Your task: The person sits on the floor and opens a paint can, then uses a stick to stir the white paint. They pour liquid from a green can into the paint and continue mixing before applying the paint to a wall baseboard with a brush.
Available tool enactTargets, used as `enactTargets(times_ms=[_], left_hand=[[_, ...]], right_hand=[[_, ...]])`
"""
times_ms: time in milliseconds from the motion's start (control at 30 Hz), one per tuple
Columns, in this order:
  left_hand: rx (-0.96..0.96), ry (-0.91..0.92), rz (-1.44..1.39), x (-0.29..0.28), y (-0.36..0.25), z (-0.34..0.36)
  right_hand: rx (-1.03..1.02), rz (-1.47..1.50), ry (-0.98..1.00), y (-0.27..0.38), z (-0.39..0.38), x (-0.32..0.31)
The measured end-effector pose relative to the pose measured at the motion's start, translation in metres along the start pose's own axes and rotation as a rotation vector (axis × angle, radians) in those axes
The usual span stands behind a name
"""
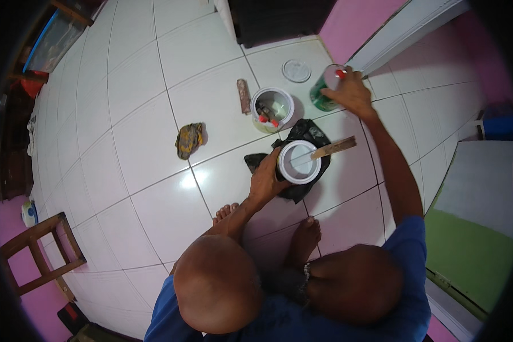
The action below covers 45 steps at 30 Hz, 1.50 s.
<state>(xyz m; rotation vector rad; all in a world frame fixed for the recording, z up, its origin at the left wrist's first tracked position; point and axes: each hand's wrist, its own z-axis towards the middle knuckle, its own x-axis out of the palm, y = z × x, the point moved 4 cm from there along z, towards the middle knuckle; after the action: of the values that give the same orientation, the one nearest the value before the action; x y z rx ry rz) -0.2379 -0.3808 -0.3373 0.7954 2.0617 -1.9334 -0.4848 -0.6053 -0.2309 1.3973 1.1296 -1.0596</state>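
My left hand is wrapped around the left side of an open paint can with white paint inside. A flat wooden stick leans in that can, its far end jutting out to the right. Crumpled black plastic lies beneath the can. Farther off to the right, my right hand grips a green can with a red cap, fingers and thumb around its upper part. A second open can stands behind the first, holding a tool or brush with red parts.
A round lid lies on the white tiles near the pink wall. Left of the second can is a brownish roller. A stained grey-yellow rag sits farther left. A wooden frame stands at far left; a green-and-white panel is at right.
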Motion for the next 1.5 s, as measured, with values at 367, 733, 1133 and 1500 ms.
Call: enactTargets(times_ms=[367, 733, 1133, 1500], left_hand=[[0.075, -0.040, -0.002, 0.001, 0.003, 0.000], [0.059, -0.022, -0.004, 0.007, 0.003, 0.002], [0.061, -0.024, -0.044, 0.004, 0.003, 0.002], [0.051, -0.017, -0.064, 0.008, 0.008, 0.003]], right_hand=[[-0.057, -0.194, 0.196, -0.039, -0.173, -0.137], [-0.443, -0.302, 0.475, 0.027, -0.230, -0.119], [-0.395, -0.386, 0.844, 0.084, -0.188, -0.070], [-0.536, -0.354, 0.905, 0.102, -0.166, -0.047]])
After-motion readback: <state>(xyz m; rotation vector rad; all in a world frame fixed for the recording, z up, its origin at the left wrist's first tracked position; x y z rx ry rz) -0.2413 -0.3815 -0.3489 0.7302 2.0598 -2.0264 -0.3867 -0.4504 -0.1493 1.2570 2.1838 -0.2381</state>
